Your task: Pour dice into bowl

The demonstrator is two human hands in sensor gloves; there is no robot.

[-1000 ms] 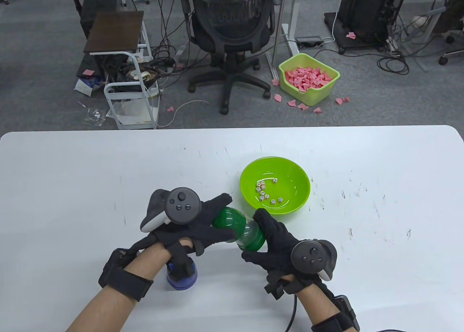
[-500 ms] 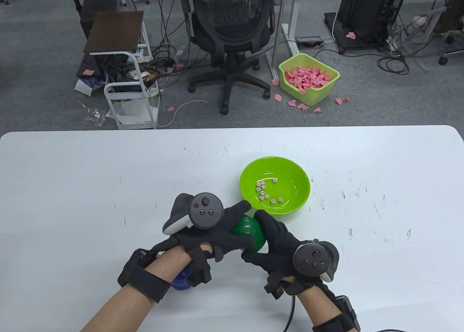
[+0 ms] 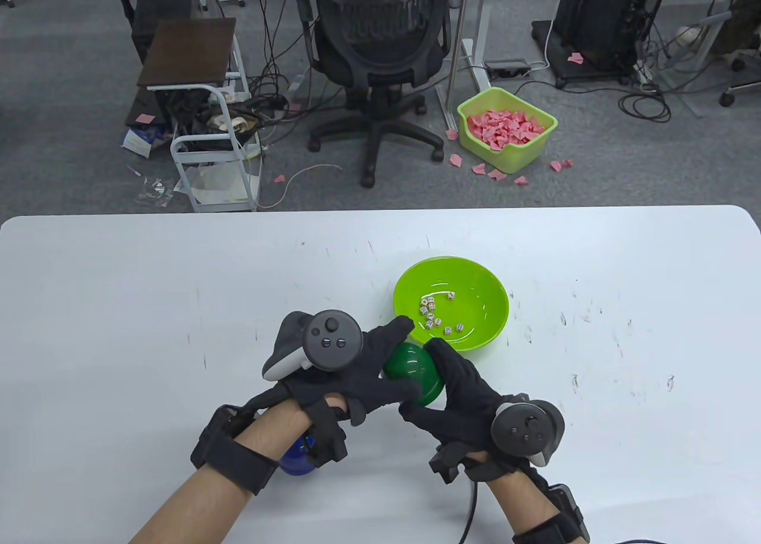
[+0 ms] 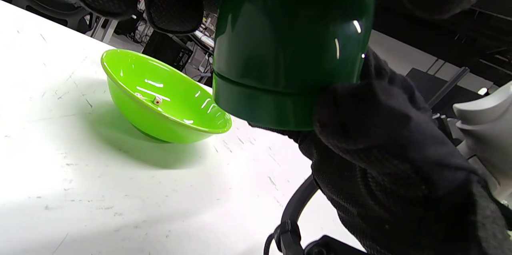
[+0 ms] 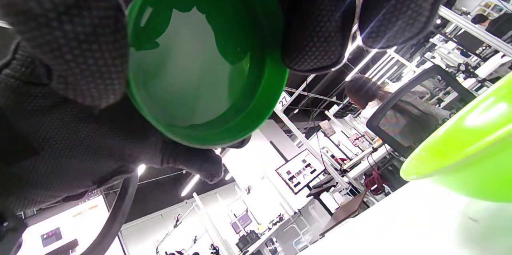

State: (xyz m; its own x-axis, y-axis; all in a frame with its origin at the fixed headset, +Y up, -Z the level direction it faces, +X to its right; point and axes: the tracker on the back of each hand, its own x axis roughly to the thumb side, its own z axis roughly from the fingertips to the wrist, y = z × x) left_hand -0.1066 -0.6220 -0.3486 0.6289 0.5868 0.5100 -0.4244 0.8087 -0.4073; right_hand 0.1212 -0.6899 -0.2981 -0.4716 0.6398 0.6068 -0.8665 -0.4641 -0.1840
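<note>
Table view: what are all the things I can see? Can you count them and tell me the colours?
Bowl: one, lime green, on the white table.
Dice: about a dozen, white, inside the bowl.
Green cup: one, dark green, held between both hands near the bowl; open end down, looks empty.
Blue cup: one, blue, under the left wrist.
Table: one, white, scuffed.
Bin: one, yellow-green, holding pink papers, on the floor.
Chair: one, black, beyond the table.
Left hand: black glove.
Right hand: black glove.

Black mesh gloves — left hand (image 3: 357, 377), right hand (image 3: 458, 395) — bare forearms, grey trackers.
</note>
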